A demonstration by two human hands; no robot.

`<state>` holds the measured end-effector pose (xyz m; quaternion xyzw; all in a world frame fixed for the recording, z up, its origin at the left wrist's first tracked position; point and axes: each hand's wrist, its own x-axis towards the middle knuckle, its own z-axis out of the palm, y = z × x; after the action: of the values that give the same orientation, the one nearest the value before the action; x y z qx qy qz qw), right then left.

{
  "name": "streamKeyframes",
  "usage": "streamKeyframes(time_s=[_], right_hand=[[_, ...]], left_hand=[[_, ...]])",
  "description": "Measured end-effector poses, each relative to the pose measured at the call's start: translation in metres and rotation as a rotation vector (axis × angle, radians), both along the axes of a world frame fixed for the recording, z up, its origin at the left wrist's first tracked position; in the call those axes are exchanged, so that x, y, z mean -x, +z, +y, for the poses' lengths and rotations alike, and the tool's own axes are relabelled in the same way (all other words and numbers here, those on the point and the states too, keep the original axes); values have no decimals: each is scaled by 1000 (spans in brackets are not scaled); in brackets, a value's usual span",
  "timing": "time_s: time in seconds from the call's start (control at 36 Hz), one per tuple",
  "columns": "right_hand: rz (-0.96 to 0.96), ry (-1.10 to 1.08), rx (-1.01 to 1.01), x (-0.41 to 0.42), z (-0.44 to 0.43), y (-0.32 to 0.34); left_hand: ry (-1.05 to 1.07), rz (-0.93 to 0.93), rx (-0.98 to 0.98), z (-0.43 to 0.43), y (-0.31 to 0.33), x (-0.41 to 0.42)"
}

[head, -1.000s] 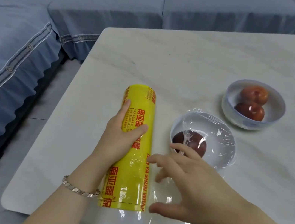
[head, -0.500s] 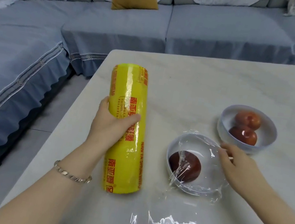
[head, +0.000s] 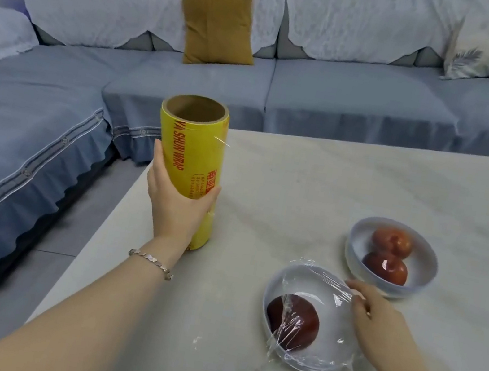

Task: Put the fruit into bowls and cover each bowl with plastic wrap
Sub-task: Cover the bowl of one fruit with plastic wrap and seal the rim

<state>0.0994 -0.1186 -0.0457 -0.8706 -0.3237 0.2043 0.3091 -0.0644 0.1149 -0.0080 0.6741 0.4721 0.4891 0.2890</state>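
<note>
On the table (head: 336, 175), the near bowl (head: 304, 282) with its single fruit (head: 292, 321) lies under loose, wrinkled film (head: 332, 290), so sealing this bowl looks to be the step in hand. The right hand (head: 376, 319) lays fairly straight fingers on the film at the far rim. The left hand (head: 179, 203) grips the yellow roll (head: 191, 156) upright. Next, the film likely needs smoothing down all round. The far bowl (head: 359, 248) is uncovered.

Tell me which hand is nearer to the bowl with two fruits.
Right. The right hand touches the wrapped bowl at its far edge, just short of the two-fruit bowl. The left hand grips the upright plastic wrap roll, well off to that bowl's left.
</note>
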Motion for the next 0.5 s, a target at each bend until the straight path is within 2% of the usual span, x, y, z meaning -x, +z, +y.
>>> streamKeyframes(time_s=[0.25, 0.39, 0.5], right_hand=[[-13, -21, 37, -1, 3, -2], [-21, -17, 42, -3, 5, -3], [-55, -30, 24, 2, 4, -3]], left_hand=[[63, -30, 46, 8, -9, 18], [48, 52, 81, 1, -6, 17], [149, 117, 304, -33, -13, 7]])
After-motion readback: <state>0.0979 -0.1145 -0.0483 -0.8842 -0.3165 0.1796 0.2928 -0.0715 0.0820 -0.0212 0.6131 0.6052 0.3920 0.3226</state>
